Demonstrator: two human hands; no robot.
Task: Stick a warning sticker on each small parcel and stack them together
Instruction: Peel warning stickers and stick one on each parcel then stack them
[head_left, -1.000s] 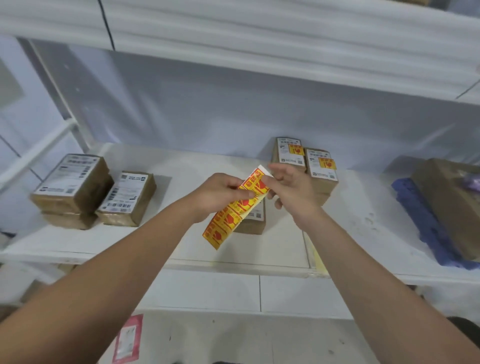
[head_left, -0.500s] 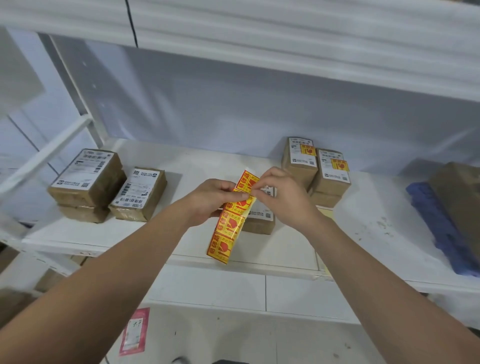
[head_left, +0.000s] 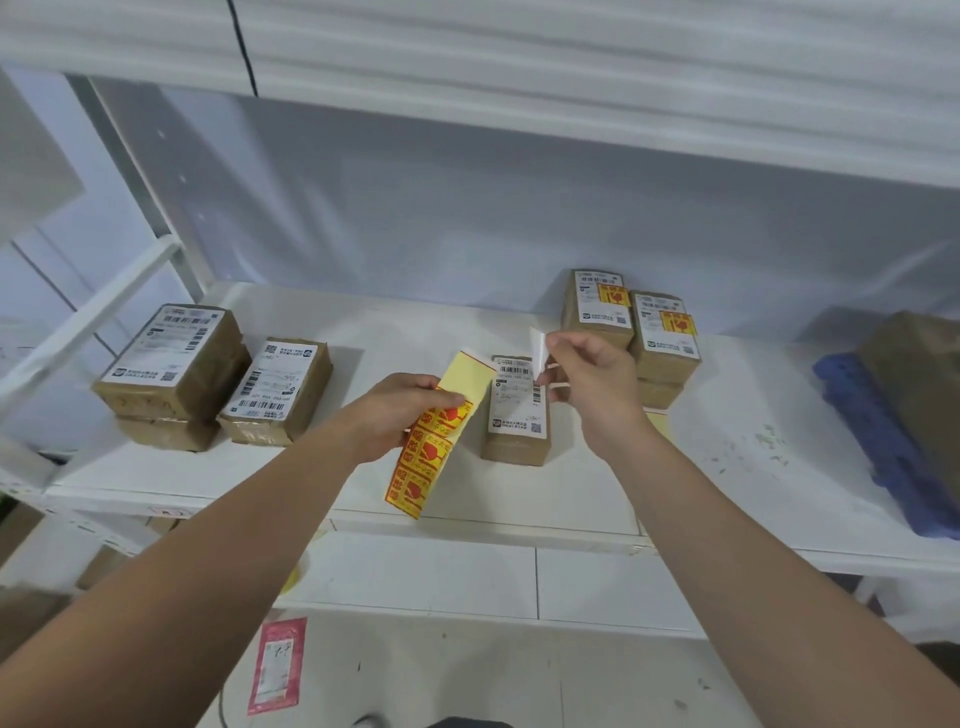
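My left hand (head_left: 402, 413) grips a strip of yellow-and-red warning stickers (head_left: 434, 449) that hangs down over the shelf's front; its top section is bare yellow backing. My right hand (head_left: 589, 371) pinches one peeled sticker (head_left: 538, 351), white side toward me, just above a small brown parcel (head_left: 517, 410) with a white label lying on the shelf. Behind my right hand, two stacks of parcels (head_left: 597, 306) (head_left: 667, 338) carry warning stickers on top. At the left lie a stack of parcels (head_left: 171, 364) and a single parcel (head_left: 278, 397) with only white labels.
The white shelf (head_left: 727, 467) has an upper shelf board close overhead and a slanted white post at the left. A large brown package (head_left: 919, 384) sits on blue material (head_left: 872, 431) at the far right. A red packet (head_left: 278, 662) lies on the floor below.
My right hand has peeled a sticker off the strip and pulled it to the right, away from my left hand. The strip's top now shows bare backing.
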